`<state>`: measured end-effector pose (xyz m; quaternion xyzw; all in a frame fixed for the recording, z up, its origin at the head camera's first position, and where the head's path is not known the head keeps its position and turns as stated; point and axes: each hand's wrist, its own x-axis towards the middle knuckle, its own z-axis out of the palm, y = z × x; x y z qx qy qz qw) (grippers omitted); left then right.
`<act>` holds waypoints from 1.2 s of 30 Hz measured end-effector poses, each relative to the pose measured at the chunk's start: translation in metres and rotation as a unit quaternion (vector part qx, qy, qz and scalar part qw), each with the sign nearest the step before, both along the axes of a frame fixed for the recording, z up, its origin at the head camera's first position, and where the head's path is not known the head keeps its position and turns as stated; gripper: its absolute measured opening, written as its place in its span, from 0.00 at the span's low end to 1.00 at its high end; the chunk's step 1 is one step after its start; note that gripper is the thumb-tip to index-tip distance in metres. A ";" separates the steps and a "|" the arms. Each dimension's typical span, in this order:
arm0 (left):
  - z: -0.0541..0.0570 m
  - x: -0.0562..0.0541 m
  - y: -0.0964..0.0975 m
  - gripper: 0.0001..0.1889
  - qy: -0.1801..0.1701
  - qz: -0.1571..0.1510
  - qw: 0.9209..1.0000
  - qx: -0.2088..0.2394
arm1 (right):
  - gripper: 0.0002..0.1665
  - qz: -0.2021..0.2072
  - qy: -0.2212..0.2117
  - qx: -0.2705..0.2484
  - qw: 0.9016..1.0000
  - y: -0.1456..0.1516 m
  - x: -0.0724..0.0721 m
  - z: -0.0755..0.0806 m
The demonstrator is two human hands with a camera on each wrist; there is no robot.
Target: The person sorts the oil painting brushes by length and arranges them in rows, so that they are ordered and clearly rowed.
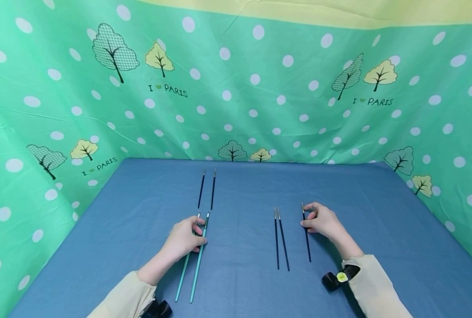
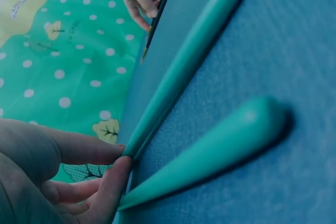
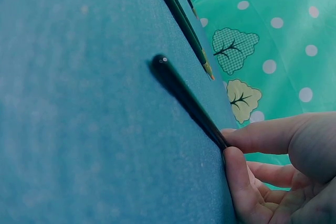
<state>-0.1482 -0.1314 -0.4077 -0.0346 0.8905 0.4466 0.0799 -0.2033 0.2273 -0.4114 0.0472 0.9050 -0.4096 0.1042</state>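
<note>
In the head view my left hand point(image 1: 185, 238) pinches the right one of two teal paintbrushes point(image 1: 196, 274) between thumb and forefinger. Its handle lies along the cloth. The other teal paintbrush point(image 1: 182, 278) lies just left of it, partly hidden under the hand. My right hand point(image 1: 322, 221) pinches a thin dark-handled paintbrush point(image 1: 307, 244) near its bristle end. In the right wrist view, that brush's rounded handle end point(image 3: 164, 64) is close to the cloth; whether it touches I cannot tell. To its left lie two similar dark paintbrushes point(image 1: 277, 243), nearly side by side.
Two more dark paintbrushes point(image 1: 212, 192) lie farther back, beyond my left hand. A blue cloth point(image 1: 240, 274) covers the table. Behind and left of it hangs a green dotted curtain point(image 1: 260, 101) with printed trees. A black wrist camera point(image 1: 331, 281) hangs beside the right sleeve.
</note>
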 end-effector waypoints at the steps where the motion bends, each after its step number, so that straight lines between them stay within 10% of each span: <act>1: 0.000 0.000 0.000 0.23 0.000 0.000 1.000 -0.001 | 0.30 0.000 0.000 0.000 1.000 0.000 0.000 0.000; 23: 0.004 -0.006 0.004 0.19 -0.018 0.014 0.998 0.053 | 0.30 0.002 0.002 0.001 1.000 0.000 0.001 0.000; 36: 0.008 -0.021 0.043 0.20 -0.016 -0.050 0.996 0.071 | 0.30 0.000 0.004 0.004 1.000 0.001 -0.001 -0.004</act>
